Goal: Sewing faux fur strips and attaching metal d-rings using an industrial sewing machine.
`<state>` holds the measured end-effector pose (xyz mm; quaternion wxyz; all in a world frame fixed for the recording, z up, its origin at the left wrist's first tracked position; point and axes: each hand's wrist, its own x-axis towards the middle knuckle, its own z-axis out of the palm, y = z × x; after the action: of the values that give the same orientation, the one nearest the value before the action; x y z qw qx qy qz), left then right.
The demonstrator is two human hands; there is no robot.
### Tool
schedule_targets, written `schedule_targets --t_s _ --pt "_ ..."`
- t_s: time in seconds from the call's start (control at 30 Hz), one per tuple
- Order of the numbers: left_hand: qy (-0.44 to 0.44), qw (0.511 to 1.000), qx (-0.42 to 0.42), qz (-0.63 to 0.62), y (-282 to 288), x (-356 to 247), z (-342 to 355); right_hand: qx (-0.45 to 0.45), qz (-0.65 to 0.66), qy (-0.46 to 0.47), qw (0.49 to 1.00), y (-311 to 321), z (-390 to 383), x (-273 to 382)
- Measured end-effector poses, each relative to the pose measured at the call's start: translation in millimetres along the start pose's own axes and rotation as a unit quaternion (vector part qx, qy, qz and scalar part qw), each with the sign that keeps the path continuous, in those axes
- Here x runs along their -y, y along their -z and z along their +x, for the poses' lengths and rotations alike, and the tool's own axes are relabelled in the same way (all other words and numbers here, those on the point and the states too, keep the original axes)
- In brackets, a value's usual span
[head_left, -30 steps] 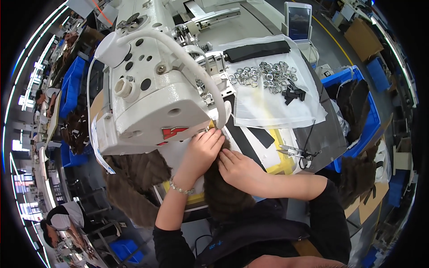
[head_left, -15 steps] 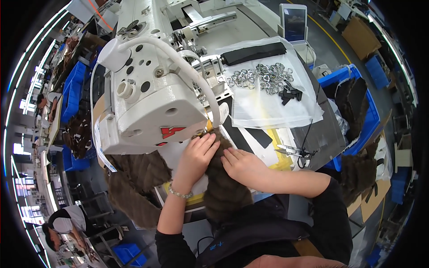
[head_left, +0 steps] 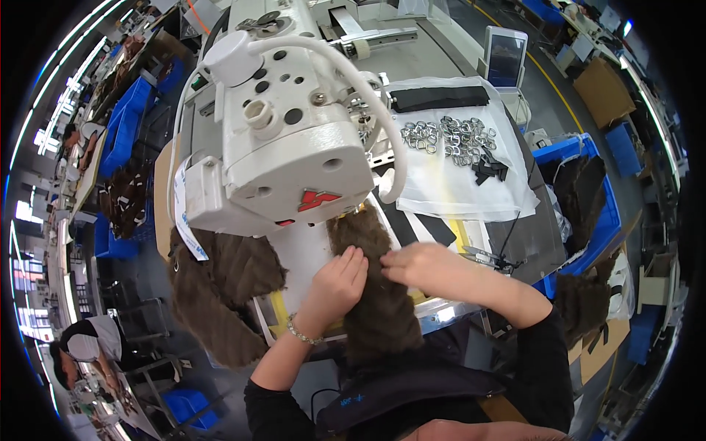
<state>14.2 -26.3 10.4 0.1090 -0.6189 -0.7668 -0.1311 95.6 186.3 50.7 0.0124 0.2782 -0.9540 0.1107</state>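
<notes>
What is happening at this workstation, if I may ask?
A person has the left hand on a brown fur strip and the right hand at its right edge. The strip's far end lies by the head of a white sewing machine. Metal rings lie on a white sheet to the right.

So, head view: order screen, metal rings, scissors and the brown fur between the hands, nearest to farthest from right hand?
1. Brown fur: at the right hand, on its left.
2. Scissors: to its right.
3. Metal rings: ahead, on white sheet.
4. Screen: far ahead, rightward.
</notes>
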Motion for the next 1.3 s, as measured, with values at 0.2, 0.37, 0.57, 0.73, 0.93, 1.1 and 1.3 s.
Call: schedule_targets --t_s 0.2,0.37,0.57,0.73,0.93,1.1,1.3 --pt "-0.053 0.998 -0.034 0.027 -3.5 -18.9 0.5 -0.2 -0.006 0.073 0.977 -28.2 53.4 -17.3" --pt "-0.106 0.992 -0.06 -0.006 -1.8 -21.1 -1.6 -0.226 -0.004 0.084 0.97 -53.0 63.5 -27.6" --pt "-0.099 0.993 -0.069 -0.01 -9.1 -26.7 -8.6 -0.195 0.009 0.081 0.977 -55.5 60.3 -28.5" --pt "-0.089 0.993 -0.076 -0.02 -9.3 -31.3 -8.8 -0.199 0.005 0.078 0.977 -54.8 54.8 -27.6" --pt "-0.073 0.986 -0.118 -0.094 5.4 -24.5 -6.5 -0.151 -0.104 -0.012 0.983 -35.5 36.8 8.2" --pt "-0.079 0.882 -0.278 -0.373 97.9 -31.4 -22.8 -0.214 -0.045 -0.15 0.964 5.3 -24.2 23.7" --pt "-0.154 0.539 -0.547 -0.622 143.8 -70.6 -11.8 -0.306 -0.081 -0.419 0.851 19.7 -100.5 6.9"
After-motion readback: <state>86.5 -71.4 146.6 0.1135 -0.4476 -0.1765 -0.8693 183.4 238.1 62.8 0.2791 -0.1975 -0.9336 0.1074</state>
